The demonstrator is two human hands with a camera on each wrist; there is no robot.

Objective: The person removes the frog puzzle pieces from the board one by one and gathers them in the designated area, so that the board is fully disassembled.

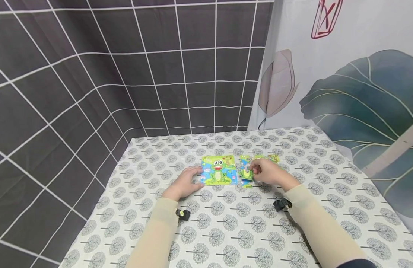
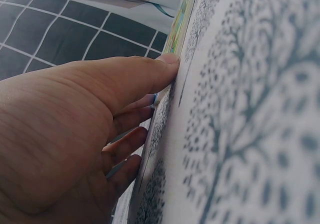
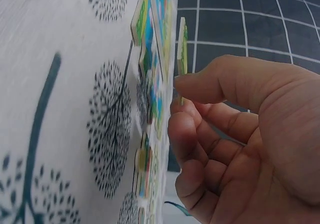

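A square frog picture (image 1: 228, 169) lies flat on the table, its left edge touched by my left hand (image 1: 182, 183). That hand's fingers are spread and relaxed, and in the left wrist view its thumb (image 2: 157, 73) meets the picture's edge. Between thumb and fingers, my right hand (image 1: 269, 173) pinches a puzzle piece (image 1: 247, 175) printed with a green frog body. In the right wrist view the pinched piece (image 3: 183, 46) stands on edge, raised off the table. Beneath and around it are loose puzzle pieces (image 1: 247, 185), partly hidden by the right hand.
More puzzle pieces (image 1: 274, 158) lie behind the right hand. A white cloth with a tree print (image 1: 233, 223) covers the table. Dark checked fabric (image 1: 196, 67) hangs at the back and left, and a leaf-printed curtain (image 1: 360, 96) at the right.
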